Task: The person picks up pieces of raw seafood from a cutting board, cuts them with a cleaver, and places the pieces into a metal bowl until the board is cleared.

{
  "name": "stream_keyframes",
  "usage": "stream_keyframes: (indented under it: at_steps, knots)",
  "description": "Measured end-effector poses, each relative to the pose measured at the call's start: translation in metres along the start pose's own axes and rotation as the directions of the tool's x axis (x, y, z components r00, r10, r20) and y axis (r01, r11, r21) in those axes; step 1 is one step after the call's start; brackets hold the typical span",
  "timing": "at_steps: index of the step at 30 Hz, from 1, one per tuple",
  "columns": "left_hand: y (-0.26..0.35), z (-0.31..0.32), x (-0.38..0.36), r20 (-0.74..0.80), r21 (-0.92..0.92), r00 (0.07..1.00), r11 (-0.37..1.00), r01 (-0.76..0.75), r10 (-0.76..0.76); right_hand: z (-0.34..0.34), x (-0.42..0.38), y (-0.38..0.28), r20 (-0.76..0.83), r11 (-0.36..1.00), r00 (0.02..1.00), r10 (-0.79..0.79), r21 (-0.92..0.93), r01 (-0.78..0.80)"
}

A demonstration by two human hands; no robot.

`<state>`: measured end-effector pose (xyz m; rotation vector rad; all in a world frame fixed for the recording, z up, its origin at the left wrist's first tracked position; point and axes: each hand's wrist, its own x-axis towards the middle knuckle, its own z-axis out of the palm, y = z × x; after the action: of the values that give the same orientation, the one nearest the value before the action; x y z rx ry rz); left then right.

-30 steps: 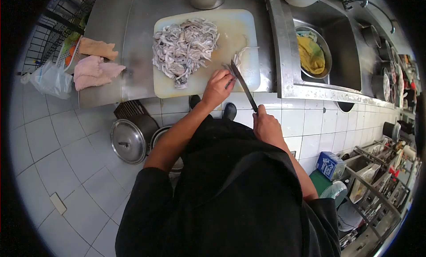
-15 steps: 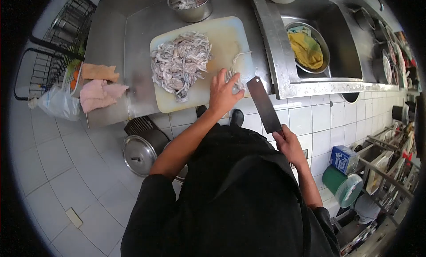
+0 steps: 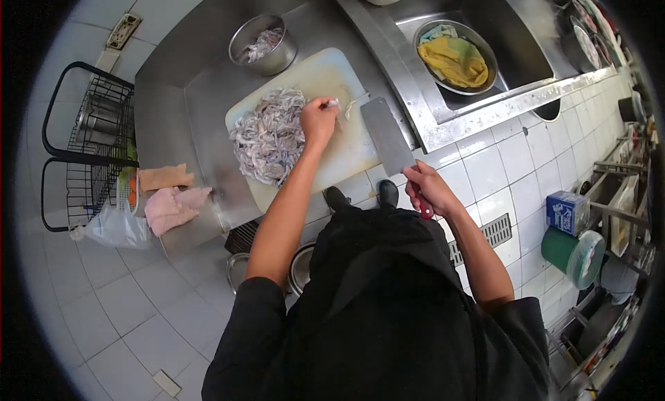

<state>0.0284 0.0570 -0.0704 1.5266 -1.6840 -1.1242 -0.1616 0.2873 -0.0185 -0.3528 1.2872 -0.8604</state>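
I can't read any words, numbers or signs from here. I see pale, character-like marks on 1 blue box [image 3: 562, 213], but they are too small and blurred for me to make out.

Steel counter [image 3: 208, 117], cutting board [image 3: 352, 139], metal bowl [image 3: 276, 59], cloths [image 3: 173, 210]

On the counter [image 3: 206, 96], 1 cutting board [image 3: 350, 139] lies before 1 bowl [image 3: 276, 57], left of the sink [image 3: 509, 44].
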Motion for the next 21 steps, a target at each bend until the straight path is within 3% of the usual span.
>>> stream_keyframes:
  at_steps: [6, 9, 11, 13, 17, 21]
  knots:
    - [-0.012, 0.016, 0.044, 0.181, 0.348, 0.960, 0.900, -0.264, 0.211, 0.026, 0.039, -0.011, 0.037, 0.999, 0.999, -0.021, -0.036, 0.022]
    - [-0.014, 0.008, 0.053, 0.231, 0.283, 0.938, 0.905, -0.318, 0.257, 0.037, 0.044, -0.015, 0.032, 0.999, 0.999, -0.024, -0.035, 0.025]
    - [-0.005, -0.003, 0.058, 0.387, 0.028, 0.922, 0.999, -0.037, 0.024, 0.041, 0.039, -0.021, 0.045, 0.997, 0.998, -0.035, -0.070, 0.038]
    - [-0.004, -0.017, 0.068, 0.530, -0.156, 0.840, 0.960, 0.231, -0.116, 0.044, 0.033, -0.029, 0.073, 0.992, 0.996, -0.048, -0.112, 0.056]
    - [0.012, -0.056, 0.086, 0.667, -0.313, 0.739, 0.864, 0.395, -0.096, 0.055, 0.017, -0.054, 0.085, 0.980, 0.994, -0.073, -0.179, 0.088]
    - [0.034, -0.093, 0.118, 0.594, -0.302, 0.804, 0.919, 0.255, -0.028, 0.065, 0.000, -0.071, 0.048, 0.972, 0.993, -0.107, -0.204, 0.114]
